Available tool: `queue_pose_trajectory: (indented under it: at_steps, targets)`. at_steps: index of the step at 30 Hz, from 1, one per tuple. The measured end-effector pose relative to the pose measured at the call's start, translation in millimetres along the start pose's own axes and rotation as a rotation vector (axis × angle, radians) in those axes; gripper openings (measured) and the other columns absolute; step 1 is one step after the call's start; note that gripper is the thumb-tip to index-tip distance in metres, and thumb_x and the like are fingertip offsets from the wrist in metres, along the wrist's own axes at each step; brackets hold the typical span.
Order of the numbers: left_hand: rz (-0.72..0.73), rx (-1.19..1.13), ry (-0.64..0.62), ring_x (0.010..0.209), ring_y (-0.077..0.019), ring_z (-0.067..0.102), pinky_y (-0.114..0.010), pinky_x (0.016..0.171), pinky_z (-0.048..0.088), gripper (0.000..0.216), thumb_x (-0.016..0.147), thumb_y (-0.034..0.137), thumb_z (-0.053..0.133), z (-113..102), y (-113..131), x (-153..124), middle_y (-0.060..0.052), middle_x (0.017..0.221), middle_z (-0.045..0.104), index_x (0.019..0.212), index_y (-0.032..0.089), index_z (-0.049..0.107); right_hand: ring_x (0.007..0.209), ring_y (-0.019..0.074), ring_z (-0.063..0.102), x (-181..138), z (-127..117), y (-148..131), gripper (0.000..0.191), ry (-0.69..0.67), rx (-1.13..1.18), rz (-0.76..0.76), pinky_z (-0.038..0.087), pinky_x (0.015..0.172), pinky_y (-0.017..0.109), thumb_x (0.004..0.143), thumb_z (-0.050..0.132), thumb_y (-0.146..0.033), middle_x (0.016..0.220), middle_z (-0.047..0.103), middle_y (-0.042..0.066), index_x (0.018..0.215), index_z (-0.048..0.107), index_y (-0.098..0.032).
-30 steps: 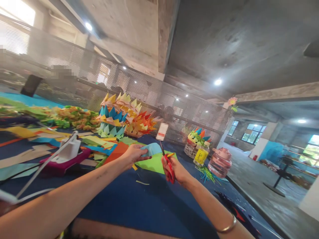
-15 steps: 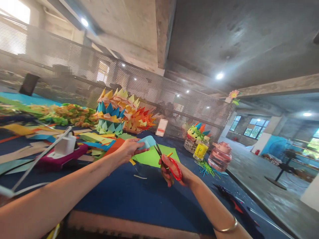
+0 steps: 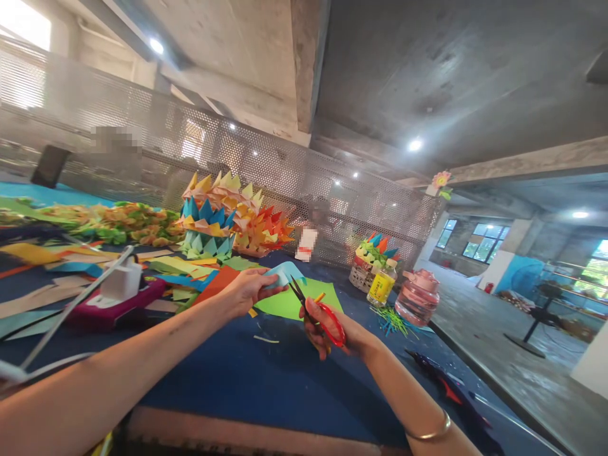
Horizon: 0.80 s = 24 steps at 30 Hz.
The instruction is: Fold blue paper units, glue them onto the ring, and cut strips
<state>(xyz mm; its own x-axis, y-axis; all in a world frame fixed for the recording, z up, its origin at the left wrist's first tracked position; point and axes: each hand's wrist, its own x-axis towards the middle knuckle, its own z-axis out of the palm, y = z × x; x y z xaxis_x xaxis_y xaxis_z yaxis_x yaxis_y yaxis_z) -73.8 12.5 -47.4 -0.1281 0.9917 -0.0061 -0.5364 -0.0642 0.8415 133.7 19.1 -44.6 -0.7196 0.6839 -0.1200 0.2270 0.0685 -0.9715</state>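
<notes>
My left hand point(image 3: 251, 288) is closed on a folded piece of light blue paper point(image 3: 284, 273), pinched at its left end. In my right hand point(image 3: 319, 326) is a pair of scissors point(image 3: 333, 324) with red handles and dark blades. The blades point up and left and meet the right edge of the blue paper. A thin yellow stick-like thing point(image 3: 320, 297) also pokes out of my right hand; its kind I cannot make out. Under both hands lies a bright green sheet of paper point(image 3: 280, 306), with a narrow pale paper strip point(image 3: 266, 339) in front of it.
Left on the dark blue table point(image 3: 228, 386) are a magenta power strip point(image 3: 114, 304) and coloured paper scraps. Folded-paper crowns point(image 3: 209, 221) stand behind. To the right are a yellow-labelled bottle point(image 3: 381, 284), thin paper strips point(image 3: 392, 320), a pink bottle point(image 3: 418, 297) and a dark glue gun point(image 3: 441, 380).
The scissors' blades have come to the edge of the blue paper; before, they stood just to its right. The view has shifted slightly.
</notes>
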Motion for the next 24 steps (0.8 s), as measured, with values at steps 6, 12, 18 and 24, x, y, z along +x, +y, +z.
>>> queue_pose_trajectory:
  at_steps: [6,12,18,24]
  targets:
    - [-0.018,-0.012,-0.009,0.057,-0.0137,0.069,-0.017,0.057,0.059,0.015,0.078,-0.005,0.058,2.4,-1.5,-1.6,-0.007,0.067,0.071,0.07,0.005,0.067,0.046,0.0045,0.04,-0.4,1.3,-0.3,0.053,-0.004,-0.028,-0.024,0.048,0.037,0.017,0.076,0.055,-0.07,0.063,0.041,-0.008,0.088,0.05,-0.019]
    - [-0.025,-0.02,-0.016,0.054,-0.0121,0.068,-0.017,0.057,0.059,0.016,0.074,-0.005,0.063,3.9,-5.5,-2.0,-0.006,0.066,0.071,0.064,0.007,0.066,0.044,0.0047,0.04,0.1,3.8,-1.0,0.056,0.01,-0.067,-0.042,0.048,0.036,0.018,0.074,0.052,-0.074,0.061,0.039,-0.009,0.087,0.049,-0.019]
    - [-0.027,-0.011,-0.015,0.056,-0.013,0.069,-0.016,0.058,0.059,0.015,0.074,-0.005,0.063,5.2,-7.3,-3.8,-0.006,0.066,0.071,0.065,0.007,0.067,0.038,0.0046,0.04,2.5,6.7,0.3,0.06,0.063,-0.144,-0.061,0.046,0.035,0.018,0.072,0.048,-0.078,0.055,0.04,-0.01,0.084,0.047,-0.019]
    - [-0.031,0.001,-0.018,0.055,-0.0136,0.069,-0.017,0.057,0.059,0.02,0.078,-0.006,0.057,9.0,-6.8,-8.2,-0.007,0.065,0.07,0.065,0.005,0.066,0.031,0.0058,0.042,4.6,7.2,3.8,0.058,0.107,-0.269,-0.066,0.04,0.031,0.017,0.075,0.043,-0.078,0.044,0.041,-0.009,0.067,0.043,-0.02]
